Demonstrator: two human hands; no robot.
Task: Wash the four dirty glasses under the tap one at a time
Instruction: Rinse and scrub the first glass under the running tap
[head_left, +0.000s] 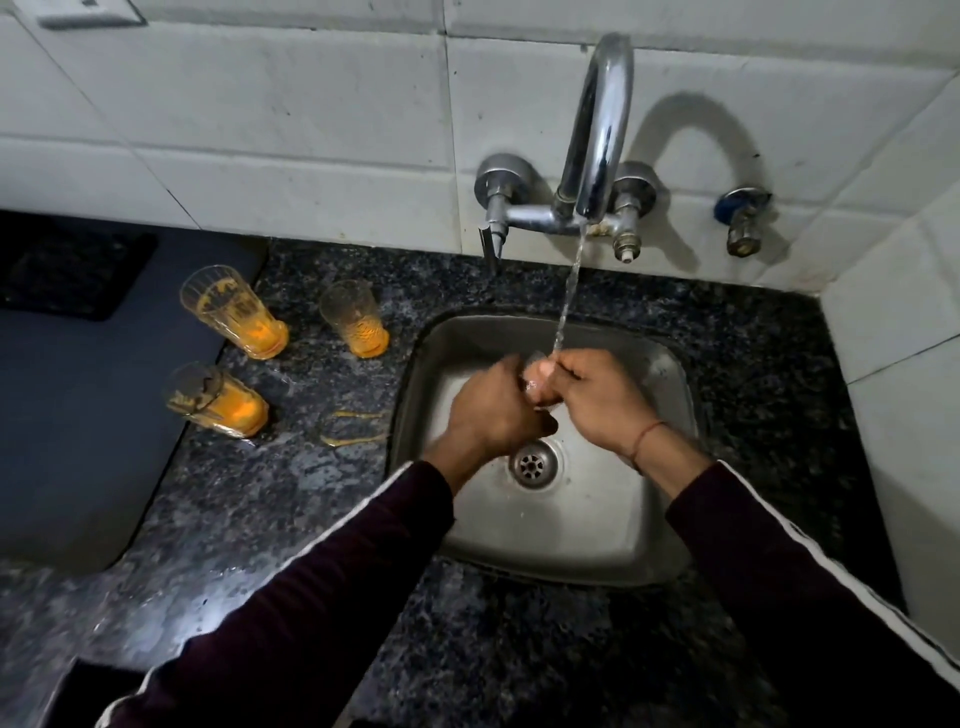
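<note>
Both sets of fingers curled round one glass (537, 382), left hand (493, 410) gripping, right hand (597, 400) rubbing, likely; held over sink (670, 374) under tap (597, 135) stream for rinsing; three dirty glasses (234, 312) waiting on counter (322, 478).

Four glasses (234, 312); two hands (496, 405); one tap (597, 130)

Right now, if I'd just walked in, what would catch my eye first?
Probably the three orange-stained glasses standing on the dark counter left of the sink. Then the two hands, left hand and right hand, holding a fourth glass over the basin under the tap, whose thin stream of water falls onto it.
</note>
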